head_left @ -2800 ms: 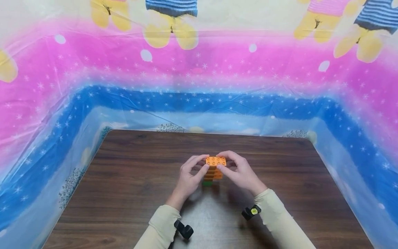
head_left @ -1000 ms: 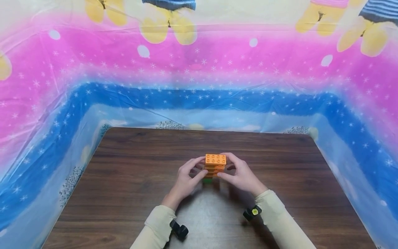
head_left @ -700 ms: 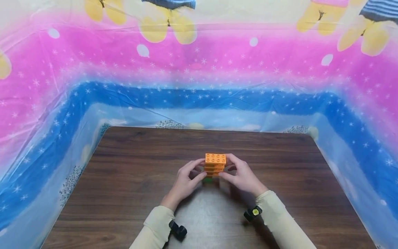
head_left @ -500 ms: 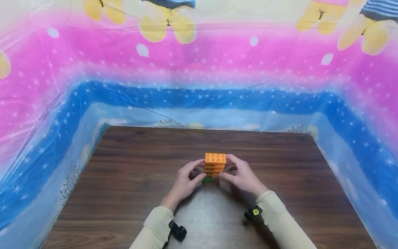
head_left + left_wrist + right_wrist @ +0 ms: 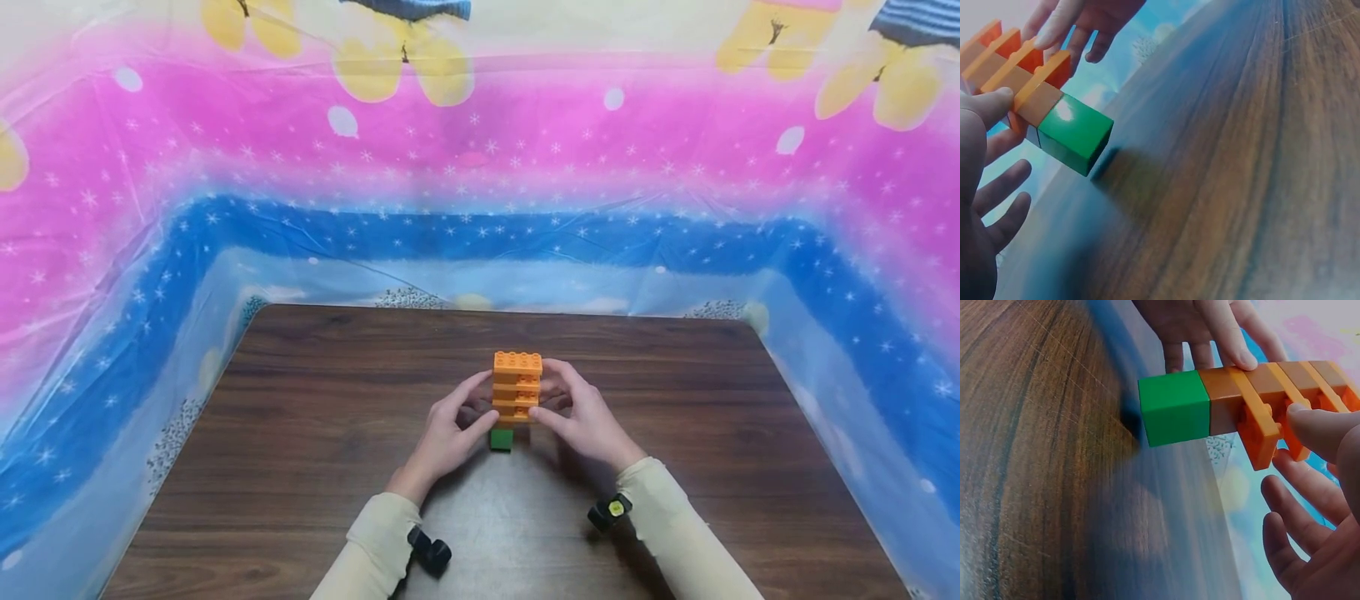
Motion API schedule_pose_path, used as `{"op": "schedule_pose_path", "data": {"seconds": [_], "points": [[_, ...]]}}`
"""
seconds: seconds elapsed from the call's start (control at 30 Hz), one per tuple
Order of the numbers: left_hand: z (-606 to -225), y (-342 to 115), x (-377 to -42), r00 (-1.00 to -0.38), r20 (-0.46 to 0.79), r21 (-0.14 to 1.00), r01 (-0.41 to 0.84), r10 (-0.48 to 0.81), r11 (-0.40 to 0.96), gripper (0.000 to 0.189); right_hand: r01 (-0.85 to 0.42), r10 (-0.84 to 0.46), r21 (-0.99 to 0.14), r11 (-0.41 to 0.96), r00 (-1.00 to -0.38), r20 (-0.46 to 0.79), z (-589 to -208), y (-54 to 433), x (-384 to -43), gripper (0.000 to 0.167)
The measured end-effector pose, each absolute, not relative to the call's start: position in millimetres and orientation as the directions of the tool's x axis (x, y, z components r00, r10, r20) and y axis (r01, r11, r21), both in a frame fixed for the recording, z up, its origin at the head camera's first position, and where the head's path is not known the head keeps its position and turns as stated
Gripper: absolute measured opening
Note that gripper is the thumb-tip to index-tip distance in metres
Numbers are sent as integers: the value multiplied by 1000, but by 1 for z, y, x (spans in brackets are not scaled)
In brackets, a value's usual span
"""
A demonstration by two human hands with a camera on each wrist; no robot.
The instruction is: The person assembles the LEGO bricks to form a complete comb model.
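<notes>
A tower of toy building bricks [image 5: 517, 364] stands between my hands near the middle of the table. Wide, thin orange plates alternate with narrower brown-orange bricks [image 5: 1222, 400], and the plates jut out to one side. At the bottom is a glossy green brick [image 5: 1077, 128], close over the tabletop with a dark shadow beside it. My left hand [image 5: 446, 433] grips the tower from the left, thumb at the near side. From the right, my right hand [image 5: 588, 417] holds the jutting plates between thumb and fingers. Its lower fingers are spread away from the bricks in the right wrist view.
The dark wood-grain table [image 5: 337, 375] spreads around the hands. A printed cloth [image 5: 480, 242] in pink and blue hangs behind the table and along its sides. Black wrist devices sit on the left sleeve [image 5: 386, 525] and the right sleeve [image 5: 660, 500].
Both hands have slid from the top plate down to the lower plates. In the last half second the tower has risen in view, showing more of its front and green brick.
</notes>
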State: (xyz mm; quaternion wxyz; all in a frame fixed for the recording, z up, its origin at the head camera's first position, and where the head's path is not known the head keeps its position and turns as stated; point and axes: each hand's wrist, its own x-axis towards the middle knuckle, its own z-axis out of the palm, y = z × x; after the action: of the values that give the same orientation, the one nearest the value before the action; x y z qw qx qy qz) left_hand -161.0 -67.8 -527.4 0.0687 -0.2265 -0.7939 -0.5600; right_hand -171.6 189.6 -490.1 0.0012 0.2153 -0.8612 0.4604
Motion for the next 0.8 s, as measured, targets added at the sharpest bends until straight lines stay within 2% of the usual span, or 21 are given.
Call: {"op": "schedule_pose_path", "data": {"seconds": [0.2,0.5,0.8], "points": [[-524,-67,-164,-892,342,873,418,296,250,67,-356,-362,-808,469,-912,192,-488,189,-174,76],[-523,-66,-167,-912,261,889,356,317,290,77,-332,-371,-793,510,-917,145,-491,189,-178,80],[-522,-65,-170,-923,177,885,301,342,356,76,-296,-389,-767,570,-919,66,-498,188,-184,76]]}}
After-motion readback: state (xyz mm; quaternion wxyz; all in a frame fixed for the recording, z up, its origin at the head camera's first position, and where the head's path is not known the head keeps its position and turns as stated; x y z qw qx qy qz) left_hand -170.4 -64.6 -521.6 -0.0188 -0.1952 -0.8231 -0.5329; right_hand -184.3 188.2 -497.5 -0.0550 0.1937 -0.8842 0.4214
